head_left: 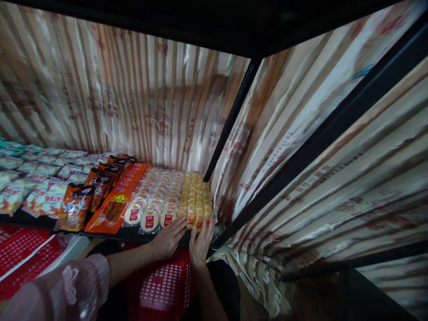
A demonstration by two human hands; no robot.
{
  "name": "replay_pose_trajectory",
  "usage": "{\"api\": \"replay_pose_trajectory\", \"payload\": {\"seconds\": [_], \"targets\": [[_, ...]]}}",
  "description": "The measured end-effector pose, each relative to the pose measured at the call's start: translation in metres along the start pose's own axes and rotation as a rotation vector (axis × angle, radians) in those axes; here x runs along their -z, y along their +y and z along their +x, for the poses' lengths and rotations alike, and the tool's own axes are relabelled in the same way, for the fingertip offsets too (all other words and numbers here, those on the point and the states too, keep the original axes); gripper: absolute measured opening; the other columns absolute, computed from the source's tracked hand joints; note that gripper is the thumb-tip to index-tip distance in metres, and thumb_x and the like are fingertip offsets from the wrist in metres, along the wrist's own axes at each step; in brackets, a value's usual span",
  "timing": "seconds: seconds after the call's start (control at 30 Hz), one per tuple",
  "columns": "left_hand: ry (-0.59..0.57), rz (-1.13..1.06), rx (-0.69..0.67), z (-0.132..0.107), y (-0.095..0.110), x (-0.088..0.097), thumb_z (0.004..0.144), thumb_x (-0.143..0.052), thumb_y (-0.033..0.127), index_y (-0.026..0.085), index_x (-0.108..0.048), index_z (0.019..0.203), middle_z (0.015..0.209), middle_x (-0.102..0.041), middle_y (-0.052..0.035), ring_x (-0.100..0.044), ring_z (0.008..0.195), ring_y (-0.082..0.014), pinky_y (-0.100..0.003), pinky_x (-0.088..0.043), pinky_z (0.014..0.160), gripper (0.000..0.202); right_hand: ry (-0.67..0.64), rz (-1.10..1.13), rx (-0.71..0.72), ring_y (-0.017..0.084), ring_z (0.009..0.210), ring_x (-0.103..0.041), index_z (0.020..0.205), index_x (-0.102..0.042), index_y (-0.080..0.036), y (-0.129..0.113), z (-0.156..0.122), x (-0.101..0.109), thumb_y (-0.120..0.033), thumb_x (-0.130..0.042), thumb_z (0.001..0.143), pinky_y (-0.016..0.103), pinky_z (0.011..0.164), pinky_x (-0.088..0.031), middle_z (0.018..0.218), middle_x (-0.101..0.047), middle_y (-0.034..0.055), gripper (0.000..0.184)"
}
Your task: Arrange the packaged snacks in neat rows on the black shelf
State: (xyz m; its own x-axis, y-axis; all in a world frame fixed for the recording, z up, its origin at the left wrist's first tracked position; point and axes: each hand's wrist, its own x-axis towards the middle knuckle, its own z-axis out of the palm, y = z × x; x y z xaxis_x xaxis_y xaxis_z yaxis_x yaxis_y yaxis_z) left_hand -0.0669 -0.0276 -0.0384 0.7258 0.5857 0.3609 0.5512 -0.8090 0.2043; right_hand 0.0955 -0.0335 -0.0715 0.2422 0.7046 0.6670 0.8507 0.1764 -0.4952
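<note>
Rows of small yellow-wrapped snacks fill the right end of a black shelf. My left hand reaches in from the left, its fingers stretched out against the front left of these yellow packs. On their front right side lies my right hand, fingers extended and touching the front packs. Neither hand is wrapped round a pack. Just left of the yellow rows are round white crackers in clear wrappers, lined up in columns. Beside those lies a flat orange bag with brown sticks showing on it.
Orange and black bags and white snack packs continue along the shelf to the left. Red perforated baskets stand below, one between my arms. Black frame posts and a striped curtain enclose the back and right.
</note>
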Motion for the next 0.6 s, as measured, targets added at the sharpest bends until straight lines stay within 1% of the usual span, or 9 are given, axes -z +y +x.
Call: {"api": "replay_pose_trajectory", "payload": {"seconds": [0.1, 0.17, 0.27, 0.33, 0.4, 0.43, 0.5, 0.6], "targets": [[0.108, -0.008, 0.147, -0.007, 0.007, -0.009, 0.076, -0.040, 0.005, 0.011, -0.031, 0.139, 0.152, -0.015, -0.0146, -0.006, 0.140, -0.0307, -0.055, -0.029, 0.109, 0.065, -0.018, -0.082, -0.008, 0.033, 0.138, -0.011, 0.143, -0.020, -0.007, 0.001, 0.009, -0.006, -0.049, -0.033, 0.091, 0.057, 0.102, -0.027, 0.148, -0.018, 0.0239, 0.068], [0.144, -0.019, 0.210, -0.011, 0.011, -0.018, 0.075, -0.038, 0.003, 0.012, -0.022, 0.143, 0.153, -0.009, -0.0140, -0.004, 0.140, -0.0316, -0.056, -0.029, 0.108, 0.070, -0.032, -0.138, -0.007, 0.036, 0.138, -0.008, 0.144, -0.016, -0.007, 0.002, 0.012, -0.011, -0.058, -0.036, 0.087, 0.059, 0.100, -0.027, 0.149, -0.014, 0.0255, 0.079], [0.156, -0.048, 0.222, -0.016, 0.011, -0.030, 0.076, -0.033, 0.000, 0.014, -0.010, 0.146, 0.153, -0.010, -0.0139, -0.009, 0.140, -0.0296, -0.054, -0.030, 0.109, 0.075, -0.042, -0.207, 0.004, 0.040, 0.137, -0.009, 0.144, -0.016, -0.007, 0.000, 0.013, -0.017, -0.067, -0.039, 0.081, 0.061, 0.098, -0.028, 0.149, -0.011, 0.0267, 0.090], [0.170, -0.084, 0.223, -0.018, 0.009, -0.036, 0.075, -0.031, -0.003, 0.015, -0.001, 0.147, 0.152, -0.013, -0.0139, -0.014, 0.140, -0.0272, -0.051, -0.032, 0.109, 0.080, -0.045, -0.242, 0.012, 0.040, 0.137, -0.009, 0.144, -0.018, -0.008, -0.002, 0.013, -0.020, -0.068, -0.039, 0.080, 0.061, 0.098, -0.027, 0.149, -0.010, 0.0263, 0.091], [0.188, -0.120, 0.217, -0.021, 0.005, -0.038, 0.073, -0.029, -0.004, 0.018, 0.006, 0.146, 0.152, -0.015, -0.0131, -0.016, 0.139, -0.0253, -0.049, -0.034, 0.108, 0.084, -0.056, -0.269, 0.020, 0.040, 0.137, -0.008, 0.144, -0.020, -0.008, -0.004, 0.013, -0.023, -0.067, -0.039, 0.081, 0.062, 0.099, -0.025, 0.149, -0.009, 0.0256, 0.089], [0.192, -0.134, 0.206, -0.021, 0.003, -0.037, 0.072, -0.029, -0.004, 0.019, 0.006, 0.146, 0.152, -0.015, -0.0128, -0.017, 0.139, -0.0248, -0.049, -0.035, 0.108, 0.085, -0.060, -0.280, 0.024, 0.040, 0.137, -0.007, 0.144, -0.020, -0.008, -0.004, 0.013, -0.024, -0.067, -0.039, 0.081, 0.061, 0.099, -0.025, 0.150, -0.008, 0.0253, 0.088], [0.203, -0.150, 0.178, -0.021, -0.002, -0.031, 0.074, -0.030, -0.003, 0.019, 0.002, 0.147, 0.152, -0.016, -0.0129, -0.017, 0.139, -0.0247, -0.049, -0.034, 0.109, 0.083, -0.064, -0.298, 0.031, 0.040, 0.137, -0.008, 0.143, -0.021, -0.008, -0.006, 0.013, -0.026, -0.066, -0.038, 0.082, 0.061, 0.100, -0.024, 0.150, -0.008, 0.0252, 0.086], [0.228, -0.166, 0.178, -0.010, -0.008, -0.014, 0.080, -0.032, 0.002, 0.018, -0.012, 0.146, 0.151, -0.020, -0.0134, -0.017, 0.139, -0.0242, -0.049, -0.034, 0.109, 0.070, -0.061, -0.323, 0.030, 0.040, 0.136, -0.009, 0.143, -0.021, -0.008, -0.008, 0.013, -0.028, -0.065, -0.039, 0.081, 0.062, 0.099, -0.024, 0.150, -0.008, 0.0253, 0.086]]}}
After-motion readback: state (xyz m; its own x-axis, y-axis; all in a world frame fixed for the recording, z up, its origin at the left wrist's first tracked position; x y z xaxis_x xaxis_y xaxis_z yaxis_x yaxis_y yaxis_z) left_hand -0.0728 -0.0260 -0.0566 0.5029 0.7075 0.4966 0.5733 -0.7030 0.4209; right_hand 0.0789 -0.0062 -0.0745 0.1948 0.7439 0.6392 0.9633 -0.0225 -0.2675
